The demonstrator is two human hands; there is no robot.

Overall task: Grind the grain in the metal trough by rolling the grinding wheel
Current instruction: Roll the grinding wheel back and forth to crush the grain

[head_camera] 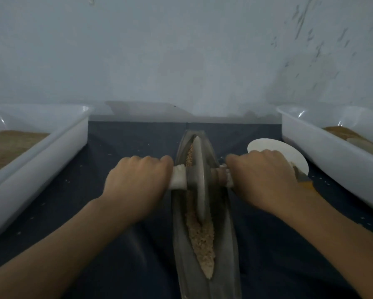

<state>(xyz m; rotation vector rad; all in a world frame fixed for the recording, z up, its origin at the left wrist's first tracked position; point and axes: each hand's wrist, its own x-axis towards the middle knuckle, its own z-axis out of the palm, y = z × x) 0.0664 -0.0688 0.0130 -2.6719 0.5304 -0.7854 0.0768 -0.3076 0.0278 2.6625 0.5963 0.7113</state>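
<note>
We have both hands clenched on the axle of the grinding wheel [199,178]: our left hand [138,180] wraps the pale handle [178,176] on its side, and our right hand [261,175] grips the browner stub of handle [221,174] on the other. The wheel stands on edge in the metal trough [181,244], toward its far half, with the grain [203,236] lying in a strip along the groove, mostly on the near side of the wheel and a little showing beside it at the far end.

The risks, as we judge them: if one hand pushes harder than the other, the wheel tilts, climbs the sloping wall of the trough and rides out of the groove, or pushes grain over the rim onto the dark cloth [127,147], where a few stray grains already lie. The wheel sits close to the far tip, so a long forward stroke could run it off that end. The trough looks narrow and seems to rest loose on the cloth, so a sideways shove might rock or shift it.

The wheel sits squarely between our two fists, each fist just beside a trough wall, and the bulk of the grain lies nearer us than the grip.
</note>
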